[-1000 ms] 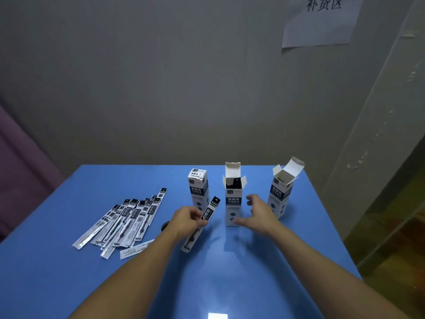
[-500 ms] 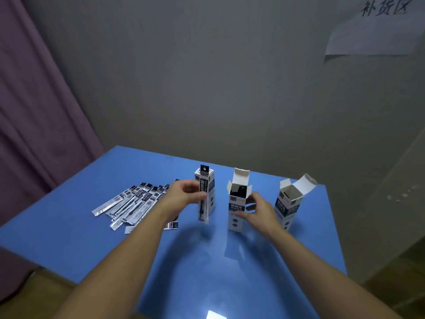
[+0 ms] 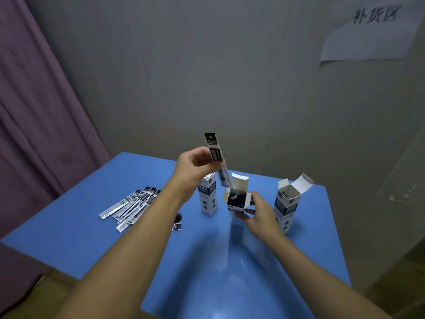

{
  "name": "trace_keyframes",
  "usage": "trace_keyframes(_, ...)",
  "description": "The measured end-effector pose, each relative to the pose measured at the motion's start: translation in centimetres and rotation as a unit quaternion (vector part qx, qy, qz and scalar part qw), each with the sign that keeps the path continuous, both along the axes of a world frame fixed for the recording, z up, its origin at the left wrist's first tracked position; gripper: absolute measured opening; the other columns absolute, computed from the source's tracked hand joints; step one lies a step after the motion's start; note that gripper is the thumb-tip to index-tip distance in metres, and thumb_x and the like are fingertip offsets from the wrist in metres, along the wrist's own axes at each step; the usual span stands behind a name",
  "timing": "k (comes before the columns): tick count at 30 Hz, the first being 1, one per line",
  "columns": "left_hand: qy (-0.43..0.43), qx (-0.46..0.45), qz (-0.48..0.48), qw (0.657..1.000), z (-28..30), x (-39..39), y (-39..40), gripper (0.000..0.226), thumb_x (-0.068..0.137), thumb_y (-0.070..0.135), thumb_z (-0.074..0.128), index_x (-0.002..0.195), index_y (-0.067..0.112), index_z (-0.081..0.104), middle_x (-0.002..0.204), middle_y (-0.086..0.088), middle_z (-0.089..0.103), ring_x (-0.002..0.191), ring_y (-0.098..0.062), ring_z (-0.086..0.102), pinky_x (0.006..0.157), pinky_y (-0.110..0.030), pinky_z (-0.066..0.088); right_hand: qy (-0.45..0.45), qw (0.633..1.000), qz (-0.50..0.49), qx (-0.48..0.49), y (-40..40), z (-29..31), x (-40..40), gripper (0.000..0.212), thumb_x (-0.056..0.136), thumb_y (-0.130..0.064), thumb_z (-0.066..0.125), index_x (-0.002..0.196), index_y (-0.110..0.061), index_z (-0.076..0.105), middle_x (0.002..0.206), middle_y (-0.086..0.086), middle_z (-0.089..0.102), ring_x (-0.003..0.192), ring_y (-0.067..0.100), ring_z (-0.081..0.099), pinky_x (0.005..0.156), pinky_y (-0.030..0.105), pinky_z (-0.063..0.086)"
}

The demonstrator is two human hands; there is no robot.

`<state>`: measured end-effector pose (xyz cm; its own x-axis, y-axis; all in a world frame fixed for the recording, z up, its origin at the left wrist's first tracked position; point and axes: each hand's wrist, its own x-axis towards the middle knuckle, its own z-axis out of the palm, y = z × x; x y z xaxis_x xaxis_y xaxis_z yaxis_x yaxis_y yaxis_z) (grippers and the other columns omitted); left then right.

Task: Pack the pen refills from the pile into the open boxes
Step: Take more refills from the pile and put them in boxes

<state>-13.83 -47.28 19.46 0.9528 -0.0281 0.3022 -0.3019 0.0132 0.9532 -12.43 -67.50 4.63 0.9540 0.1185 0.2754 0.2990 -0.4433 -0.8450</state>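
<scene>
My left hand [image 3: 195, 168] pinches one packaged pen refill [image 3: 216, 155], held nearly upright in the air, its lower end just above the middle box [image 3: 236, 200]. That box is open, tilted toward me, and dark refills show inside it. My right hand [image 3: 257, 215] grips the middle box at its right side and bottom. A closed box [image 3: 208, 196] stands left of it. Another open box [image 3: 288, 203] stands to the right, its flap up. The pile of refills [image 3: 131, 204] lies on the left of the blue table [image 3: 218, 261].
A single refill packet end [image 3: 177, 226] and a small dark object [image 3: 178, 218] lie beside my left forearm. A purple curtain [image 3: 34, 111] hangs at the left. A grey wall with a paper sign [image 3: 370, 28] stands behind the table. The table's right edge is close to the right box.
My left hand lifted the refill from beside the closed box to above the middle box. My right hand closed on the middle box and tilted it toward me. The camera view shifted.
</scene>
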Motion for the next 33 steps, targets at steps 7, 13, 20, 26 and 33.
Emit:
trace_keyframes(7,0.003,0.011,-0.017,1.0,0.4,-1.5,-1.0,0.019,0.079,-0.003,0.078,0.091,0.011,0.072,0.097,-0.01,0.077,0.099,-0.026,0.072,0.093,-0.034,0.056,-0.056,0.998,-0.009,-0.027,-0.3,1.0,-0.1,0.047,0.079,-0.016,0.082,0.119,-0.018,0.057,0.113,-0.006,0.06,0.101,0.009,0.061,0.086,0.018,0.054)
trace_keyframes(13,-0.012,0.014,-0.029,0.999,0.9,-2.3,-1.6,0.018,0.08,-0.001,0.078,0.092,0.009,0.071,0.098,-0.012,0.076,0.098,-0.025,0.072,0.093,-0.033,0.056,-0.075,0.997,-0.017,-0.024,-0.8,1.1,-0.6,0.048,0.08,-0.014,0.081,0.122,-0.017,0.057,0.115,-0.003,0.059,0.101,0.008,0.06,0.087,0.017,0.053)
trace_keyframes(20,-0.016,0.019,-0.035,0.999,0.2,-2.5,-2.0,0.019,0.079,-0.005,0.077,0.095,0.003,0.071,0.097,-0.012,0.076,0.095,-0.023,0.073,0.087,-0.028,0.057,-0.112,0.993,-0.02,-0.029,-1.1,1.3,-0.9,0.047,0.081,-0.012,0.08,0.122,-0.013,0.057,0.116,-0.001,0.059,0.104,0.011,0.058,0.089,0.009,0.048)
trace_keyframes(26,-0.02,0.034,-0.041,0.998,-0.3,-2.5,-2.3,0.021,0.079,-0.009,0.076,0.093,0.006,0.071,0.093,-0.007,0.076,0.094,-0.022,0.073,0.083,-0.026,0.056,-0.125,0.991,-0.022,-0.045,-1.5,1.4,-1.0,0.048,0.081,-0.014,0.08,0.123,-0.017,0.055,0.118,-0.006,0.059,0.11,0.013,0.057,0.092,0.028,0.055)
trace_keyframes(33,-0.035,0.079,-0.035,0.996,-1.2,-2.4,-2.9,0.019,0.079,-0.004,0.079,0.092,0.009,0.071,0.092,-0.008,0.075,0.093,-0.023,0.072,0.088,-0.036,0.058,-0.125,0.991,-0.025,-0.047,-1.6,1.5,-1.0,0.048,0.081,-0.013,0.08,0.121,-0.018,0.055,0.116,-0.006,0.059,0.109,0.014,0.058,0.09,0.033,0.056)
